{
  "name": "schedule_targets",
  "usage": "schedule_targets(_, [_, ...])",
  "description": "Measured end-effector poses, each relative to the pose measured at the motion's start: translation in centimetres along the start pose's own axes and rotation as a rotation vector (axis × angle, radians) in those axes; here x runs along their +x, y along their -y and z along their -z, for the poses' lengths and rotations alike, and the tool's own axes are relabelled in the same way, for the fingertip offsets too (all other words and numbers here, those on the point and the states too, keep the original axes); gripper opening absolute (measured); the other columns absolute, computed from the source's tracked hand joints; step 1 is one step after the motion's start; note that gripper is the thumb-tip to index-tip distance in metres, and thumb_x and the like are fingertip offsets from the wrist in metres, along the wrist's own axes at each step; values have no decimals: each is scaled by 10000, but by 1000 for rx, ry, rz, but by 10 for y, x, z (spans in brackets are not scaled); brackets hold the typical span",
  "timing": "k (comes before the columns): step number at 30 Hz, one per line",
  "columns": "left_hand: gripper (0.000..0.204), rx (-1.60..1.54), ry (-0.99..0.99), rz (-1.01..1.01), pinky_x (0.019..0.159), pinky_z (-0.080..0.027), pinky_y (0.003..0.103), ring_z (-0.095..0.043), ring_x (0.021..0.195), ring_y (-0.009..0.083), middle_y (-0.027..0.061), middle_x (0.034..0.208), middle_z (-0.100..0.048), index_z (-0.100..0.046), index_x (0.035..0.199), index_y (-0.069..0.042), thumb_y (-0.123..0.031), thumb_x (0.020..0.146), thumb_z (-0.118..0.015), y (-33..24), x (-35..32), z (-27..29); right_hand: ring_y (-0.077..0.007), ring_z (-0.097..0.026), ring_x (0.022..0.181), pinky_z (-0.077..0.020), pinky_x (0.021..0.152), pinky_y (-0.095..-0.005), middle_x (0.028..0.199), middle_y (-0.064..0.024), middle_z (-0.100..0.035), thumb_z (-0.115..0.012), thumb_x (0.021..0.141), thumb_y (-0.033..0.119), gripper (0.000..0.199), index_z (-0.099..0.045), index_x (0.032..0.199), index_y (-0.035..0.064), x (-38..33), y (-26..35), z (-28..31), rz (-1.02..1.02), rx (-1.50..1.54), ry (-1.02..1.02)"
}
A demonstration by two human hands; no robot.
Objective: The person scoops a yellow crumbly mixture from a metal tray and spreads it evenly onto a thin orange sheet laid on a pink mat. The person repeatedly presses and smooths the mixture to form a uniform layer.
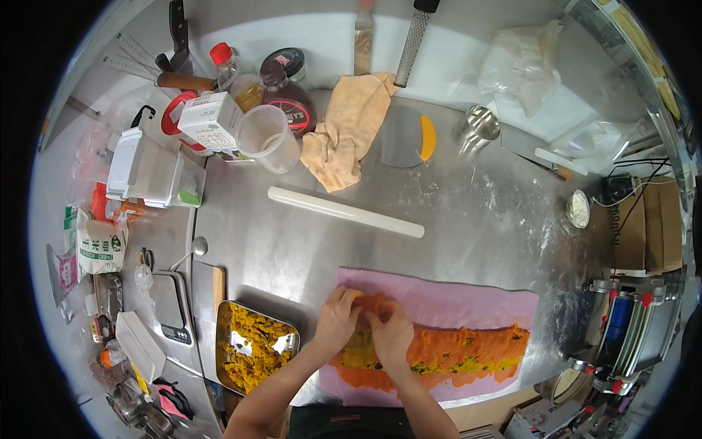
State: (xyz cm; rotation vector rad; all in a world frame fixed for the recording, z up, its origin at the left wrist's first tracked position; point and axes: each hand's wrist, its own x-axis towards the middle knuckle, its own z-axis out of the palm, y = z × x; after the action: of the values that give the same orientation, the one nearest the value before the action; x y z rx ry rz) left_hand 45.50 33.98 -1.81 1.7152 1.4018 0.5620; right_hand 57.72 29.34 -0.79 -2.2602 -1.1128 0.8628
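Note:
A wide sheet of purple dough (468, 296) lies on the steel worktop in front of me. On it rests a strip of soft orange dough (461, 345), with a line of chunky yellow filling (439, 367) running along it. Both hands are at the strip's left end, side by side. My left hand (338, 318) has its fingers pinched on the orange dough's upper edge. Close to its right, my right hand (393, 331) also pinches a bit of that edge, which is raised between them. The fingertips are partly hidden.
Left of the dough stands a metal tray (219, 333) of yellow filling, with a scale (170, 304) beyond it. A white rolling pin (345, 212) lies farther back. Behind it are a cloth (351, 124), a scraper (402, 139) and bottles. A roller machine (621, 336) stands at right.

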Motion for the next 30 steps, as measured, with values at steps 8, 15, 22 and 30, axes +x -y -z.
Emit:
schedule_targets(8, [262,33,36,-100,791,-552,430,-649,926,381,166,1006,-637,-645,1073,-24,30,817,-661,3,4,6,-312,-689,824,-539,712,-419,919,-101,-711,-782,787,147,298,-631,1031,67,-5,-16,-13,36,-42,-50])
schedule_targets(15, [255,60,21,-22,782,-563,423,-667,913,375,175,987,-650,-643,1061,-7,54,814,-643,2,2,-8,-300,-706,804,-547,717,-416,905,-106,-725,-757,814,125,320,-615,1093,60,2,7,-9,2,46,-45])
schedule_targets(22, [245,-38,30,-27,765,-570,412,-671,921,372,164,994,-638,-636,1047,-5,63,812,-634,0,6,-2,-320,-701,829,-550,714,-433,936,-120,-713,-728,808,76,320,-617,1108,81,6,-10,-8,94,146,66])
schedule_targets(30, [229,102,110,-222,782,-528,444,-611,888,375,147,938,-604,-631,986,-22,44,767,-636,7,10,3,-383,-658,820,-530,671,-484,992,-145,-645,-722,810,92,263,-608,1046,67,7,-8,3,265,-4,102])
